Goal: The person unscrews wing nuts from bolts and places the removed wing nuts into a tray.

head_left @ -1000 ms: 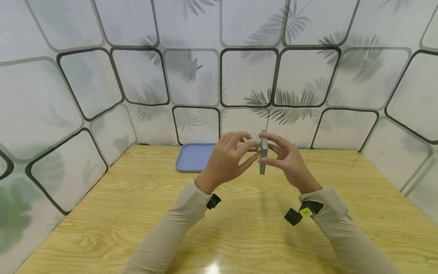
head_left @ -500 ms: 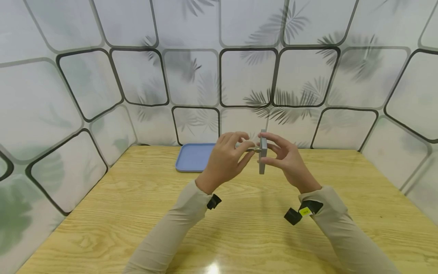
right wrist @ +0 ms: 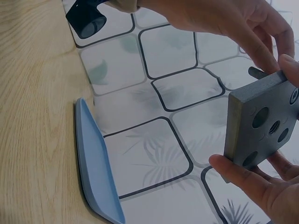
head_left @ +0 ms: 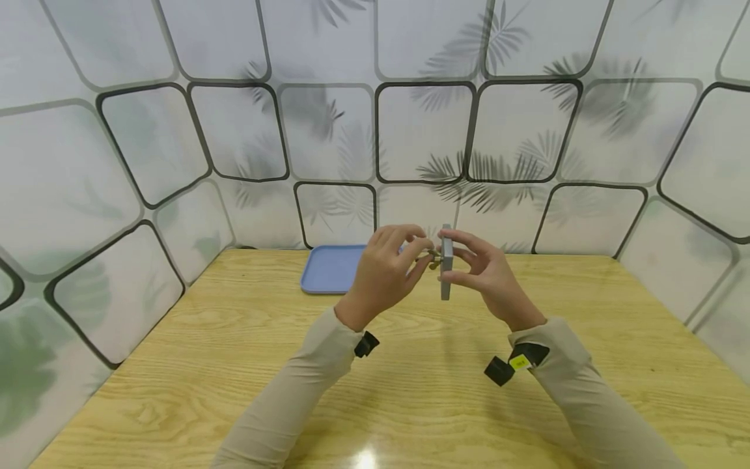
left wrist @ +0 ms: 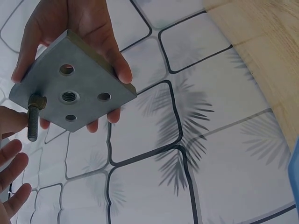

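Observation:
My right hand grips a grey square metal plate by its edges, holding it upright above the table. Several holes pierce the plate; the middle one is threaded. Through a corner hole passes a bolt, its threaded end sticking out toward my left hand. On that bolt, by the plate's face, sits a brass-coloured nut that looks like a wing nut. My left thumb and index finger pinch at this nut, partly covering it in the head view. The other left fingers are spread loosely.
A blue tray lies at the back of the wooden table, behind my left hand. A patterned cloth encloses the back and sides. Each wrist wears a black camera.
The plate and my right hand have shifted slightly left. My left fingers have drawn back a little, and the nut's lobes show at a different angle, so it has turned.

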Demonstrator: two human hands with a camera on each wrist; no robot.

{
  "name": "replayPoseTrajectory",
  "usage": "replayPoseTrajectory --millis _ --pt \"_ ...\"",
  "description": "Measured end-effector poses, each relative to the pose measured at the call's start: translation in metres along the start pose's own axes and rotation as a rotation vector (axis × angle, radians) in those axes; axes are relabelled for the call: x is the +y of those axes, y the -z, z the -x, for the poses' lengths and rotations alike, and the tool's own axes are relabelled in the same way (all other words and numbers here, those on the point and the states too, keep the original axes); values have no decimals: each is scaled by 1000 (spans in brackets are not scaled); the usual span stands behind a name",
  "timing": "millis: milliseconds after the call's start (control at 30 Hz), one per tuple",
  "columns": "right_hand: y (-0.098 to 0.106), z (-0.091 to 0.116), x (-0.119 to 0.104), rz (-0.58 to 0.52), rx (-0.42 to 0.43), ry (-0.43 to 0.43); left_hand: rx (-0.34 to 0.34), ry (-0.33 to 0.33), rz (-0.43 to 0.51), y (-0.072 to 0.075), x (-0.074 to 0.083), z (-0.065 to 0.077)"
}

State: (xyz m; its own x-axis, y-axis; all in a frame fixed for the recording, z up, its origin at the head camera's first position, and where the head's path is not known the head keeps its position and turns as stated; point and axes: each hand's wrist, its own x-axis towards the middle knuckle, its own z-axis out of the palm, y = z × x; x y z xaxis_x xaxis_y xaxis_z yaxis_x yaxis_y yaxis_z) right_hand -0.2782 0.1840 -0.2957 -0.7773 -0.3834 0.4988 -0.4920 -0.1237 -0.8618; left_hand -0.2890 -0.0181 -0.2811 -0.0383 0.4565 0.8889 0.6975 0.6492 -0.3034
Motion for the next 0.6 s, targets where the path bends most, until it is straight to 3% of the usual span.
replayPoseTrajectory --millis 233,600 --pt "-3 2 -1 3 4 6 20 -20 5 2 1 1" --pt "-3 3 -4 60 20 16 -140 -5 80 8 1 3"
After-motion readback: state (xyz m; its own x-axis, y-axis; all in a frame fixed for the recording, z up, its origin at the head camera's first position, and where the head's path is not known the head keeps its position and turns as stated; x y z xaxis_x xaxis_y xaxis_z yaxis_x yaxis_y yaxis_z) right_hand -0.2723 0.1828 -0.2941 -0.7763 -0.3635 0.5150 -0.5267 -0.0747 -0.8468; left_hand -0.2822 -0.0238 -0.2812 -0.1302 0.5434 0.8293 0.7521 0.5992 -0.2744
